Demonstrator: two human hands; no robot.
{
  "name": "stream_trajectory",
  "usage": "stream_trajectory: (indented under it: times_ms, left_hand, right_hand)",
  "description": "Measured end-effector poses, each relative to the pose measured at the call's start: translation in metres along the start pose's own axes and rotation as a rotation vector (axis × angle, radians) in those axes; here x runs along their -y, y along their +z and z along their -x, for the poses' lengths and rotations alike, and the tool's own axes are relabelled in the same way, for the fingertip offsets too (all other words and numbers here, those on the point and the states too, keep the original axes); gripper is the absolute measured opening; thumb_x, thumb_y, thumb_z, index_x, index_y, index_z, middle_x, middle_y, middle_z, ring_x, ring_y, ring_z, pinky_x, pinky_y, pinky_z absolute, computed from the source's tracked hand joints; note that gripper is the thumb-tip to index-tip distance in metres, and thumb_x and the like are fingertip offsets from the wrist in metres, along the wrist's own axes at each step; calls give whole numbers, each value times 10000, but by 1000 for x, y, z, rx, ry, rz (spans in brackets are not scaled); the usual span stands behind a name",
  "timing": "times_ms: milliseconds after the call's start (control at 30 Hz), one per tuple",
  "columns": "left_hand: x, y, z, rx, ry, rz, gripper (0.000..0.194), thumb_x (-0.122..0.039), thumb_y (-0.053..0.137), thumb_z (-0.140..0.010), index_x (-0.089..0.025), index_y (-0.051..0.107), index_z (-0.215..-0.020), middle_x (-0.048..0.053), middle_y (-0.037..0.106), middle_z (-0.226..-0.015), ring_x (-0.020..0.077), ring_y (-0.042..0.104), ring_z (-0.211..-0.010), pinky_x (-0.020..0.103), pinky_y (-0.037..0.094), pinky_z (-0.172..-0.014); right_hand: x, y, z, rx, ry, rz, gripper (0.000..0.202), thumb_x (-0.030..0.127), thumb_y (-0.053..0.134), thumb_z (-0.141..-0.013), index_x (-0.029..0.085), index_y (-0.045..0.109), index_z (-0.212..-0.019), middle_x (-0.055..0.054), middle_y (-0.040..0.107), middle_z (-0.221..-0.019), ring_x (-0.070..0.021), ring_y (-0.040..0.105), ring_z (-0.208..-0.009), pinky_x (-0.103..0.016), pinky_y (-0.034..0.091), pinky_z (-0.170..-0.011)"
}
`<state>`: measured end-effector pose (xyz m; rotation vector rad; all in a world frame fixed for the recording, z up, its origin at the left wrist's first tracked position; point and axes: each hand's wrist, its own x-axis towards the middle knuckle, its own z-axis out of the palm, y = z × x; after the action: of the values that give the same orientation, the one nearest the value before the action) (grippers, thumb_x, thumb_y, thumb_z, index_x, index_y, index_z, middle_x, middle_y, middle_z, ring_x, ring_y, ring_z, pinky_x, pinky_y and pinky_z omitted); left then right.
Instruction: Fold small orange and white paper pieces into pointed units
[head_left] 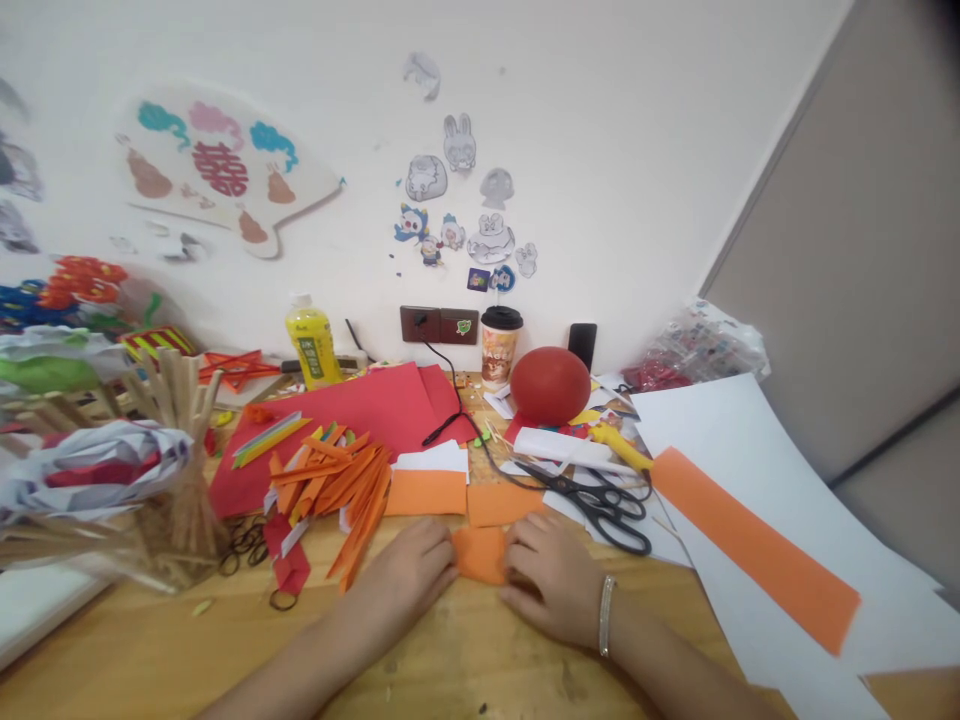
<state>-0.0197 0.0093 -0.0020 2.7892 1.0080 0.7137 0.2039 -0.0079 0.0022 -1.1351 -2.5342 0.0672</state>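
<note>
A small piece of orange paper (480,555) lies between my hands, at the front of the wooden table. My left hand (411,568) pinches its left edge, fingers curled. At the right edge, my right hand (553,580), with a bracelet on the wrist, grips it with bent fingers; the thumbs are mostly hidden. Just behind are two more orange paper pieces (427,492), one with a white strip above it. To the left is a pile of folded orange paper strips (337,475). Black scissors (592,495) rest behind my right hand.
Red paper sheets (375,405) spread behind the pile. A yellow bottle (311,345), a lidded paper cup (500,350) and a red balloon (550,385) stand toward the wall. White sheets (720,440) with a long orange strip (757,550) lie right. Wooden sticks (184,450) crowd the left.
</note>
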Motion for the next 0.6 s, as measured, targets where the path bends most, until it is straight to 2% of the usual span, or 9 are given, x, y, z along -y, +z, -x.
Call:
stream_trajectory:
  times_ms: [100,267,600]
  left_hand:
    - [0,1,0,21,-45,53,235,-195,377,-913,-172,534,-740,37,541,-771,167,507,-740,279,439,-674]
    - [-3,0,-2,9,-113,112,214,-184,390,-883,-182,543,-732,32,556,-753,166,507,-740,280,430,-676]
    - [-9,4,-8,17,-257,1,156,-151,438,-803,-186,506,-667,32,548,-722,184,505,-724,292,415,-655]
  right_hand:
    - [-1,3,-1,21,52,-72,182,331,661,-741,185,567,-796,-32,574,-844,-187,476,-801,-305,331,-686]
    - [-1,5,-4,-4,87,-128,44,178,554,-801,186,559,-758,-29,555,-812,-176,469,-790,-295,337,-689]
    - [3,13,-10,-53,348,-206,124,188,624,-746,178,550,-647,1,521,-745,-166,460,-777,-293,327,-715]
